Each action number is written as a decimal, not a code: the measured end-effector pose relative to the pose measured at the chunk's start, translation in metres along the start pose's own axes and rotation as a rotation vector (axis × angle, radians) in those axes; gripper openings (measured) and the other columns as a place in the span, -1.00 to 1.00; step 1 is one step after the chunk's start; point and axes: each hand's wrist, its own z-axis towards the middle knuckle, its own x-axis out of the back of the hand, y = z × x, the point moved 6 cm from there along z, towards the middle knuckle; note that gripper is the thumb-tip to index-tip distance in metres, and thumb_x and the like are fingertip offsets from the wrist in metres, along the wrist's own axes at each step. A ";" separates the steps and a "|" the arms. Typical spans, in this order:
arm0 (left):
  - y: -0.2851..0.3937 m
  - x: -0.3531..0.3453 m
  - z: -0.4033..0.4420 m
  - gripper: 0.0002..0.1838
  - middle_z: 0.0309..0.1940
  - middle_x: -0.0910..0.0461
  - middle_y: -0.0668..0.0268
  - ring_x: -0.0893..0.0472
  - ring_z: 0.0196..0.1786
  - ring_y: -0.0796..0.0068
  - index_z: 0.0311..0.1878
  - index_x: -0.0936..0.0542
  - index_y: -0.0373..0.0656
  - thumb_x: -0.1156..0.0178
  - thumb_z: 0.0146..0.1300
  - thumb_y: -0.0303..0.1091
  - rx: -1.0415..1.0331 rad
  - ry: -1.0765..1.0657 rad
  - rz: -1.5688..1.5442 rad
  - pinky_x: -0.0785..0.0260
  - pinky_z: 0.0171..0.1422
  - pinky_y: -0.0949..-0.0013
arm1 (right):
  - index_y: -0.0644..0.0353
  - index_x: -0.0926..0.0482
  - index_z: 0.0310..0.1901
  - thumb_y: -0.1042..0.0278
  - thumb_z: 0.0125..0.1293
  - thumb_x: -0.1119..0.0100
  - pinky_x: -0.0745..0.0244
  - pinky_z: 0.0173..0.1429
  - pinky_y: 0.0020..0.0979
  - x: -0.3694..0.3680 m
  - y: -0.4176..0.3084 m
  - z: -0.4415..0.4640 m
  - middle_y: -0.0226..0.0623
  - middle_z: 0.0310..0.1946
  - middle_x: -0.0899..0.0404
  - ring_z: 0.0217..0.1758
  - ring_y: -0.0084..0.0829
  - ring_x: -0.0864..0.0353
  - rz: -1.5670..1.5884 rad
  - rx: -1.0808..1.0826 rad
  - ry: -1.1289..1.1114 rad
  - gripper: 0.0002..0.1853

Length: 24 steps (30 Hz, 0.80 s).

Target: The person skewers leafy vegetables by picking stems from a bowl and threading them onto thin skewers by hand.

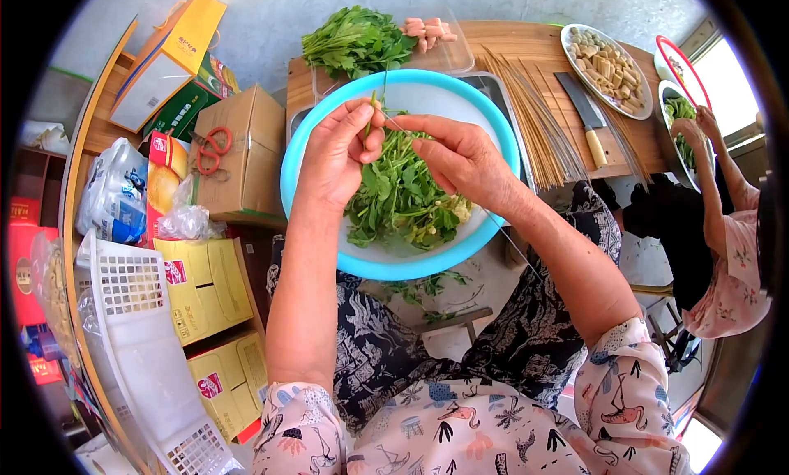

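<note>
My left hand (341,146) pinches a short green stem (372,117) between thumb and fingertips, above a wide basin. My right hand (464,159) grips a long thin skewer (516,246); its tip end meets the stem at my left fingers, while the tail slants down past my right wrist. Whether the tip pierces the stem is too small to tell. Beneath both hands lies a heap of leafy green stalks (403,200) in the white basin with a blue rim (394,269).
On the wooden table (526,43) are leafy greens (353,41), pink sausage pieces (427,33) in a clear tray, many skewers (534,122), a knife (588,117) and a plate of cut food (608,68). Another person's hands (694,130) work over a bowl at right. Boxes (238,146) stand left.
</note>
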 end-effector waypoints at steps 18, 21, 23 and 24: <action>0.000 -0.007 -0.005 -0.86 -0.45 -0.52 0.42 -0.42 -0.50 0.69 -0.19 -0.58 -0.22 -0.15 0.30 -0.36 0.006 -0.025 0.121 -0.18 -0.48 0.61 | 0.19 -0.53 0.09 0.43 0.37 0.04 -0.20 -0.61 -0.61 0.002 -0.001 0.001 -0.57 -0.71 -0.29 -0.69 -0.75 -0.24 0.018 0.034 0.018 -0.70; 0.001 -0.009 -0.005 -0.86 -0.45 -0.52 0.42 -0.42 -0.49 0.68 -0.18 -0.58 -0.23 -0.16 0.29 -0.37 -0.019 -0.019 0.121 -0.19 -0.47 0.61 | 0.20 -0.53 0.10 0.43 0.37 0.03 -0.20 -0.61 -0.61 0.003 -0.001 0.001 -0.57 -0.71 -0.30 -0.69 -0.75 -0.24 0.048 0.024 0.025 -0.70; 0.001 -0.009 -0.005 -0.86 -0.44 -0.52 0.41 -0.42 -0.49 0.68 -0.18 -0.58 -0.23 -0.16 0.29 -0.38 -0.028 -0.017 0.131 -0.20 -0.46 0.61 | 0.21 -0.52 0.11 0.42 0.38 0.03 -0.20 -0.61 -0.61 0.003 -0.002 0.000 -0.57 -0.71 -0.30 -0.69 -0.75 -0.24 0.039 0.035 0.013 -0.69; 0.001 -0.007 -0.004 -0.86 -0.44 -0.53 0.41 -0.42 -0.49 0.68 -0.17 -0.58 -0.24 -0.16 0.29 -0.38 -0.033 -0.018 0.119 -0.20 -0.46 0.60 | 0.21 -0.51 0.11 0.42 0.38 0.03 -0.20 -0.61 -0.61 0.003 -0.003 0.000 -0.57 -0.71 -0.30 -0.70 -0.74 -0.24 0.032 0.046 -0.001 -0.69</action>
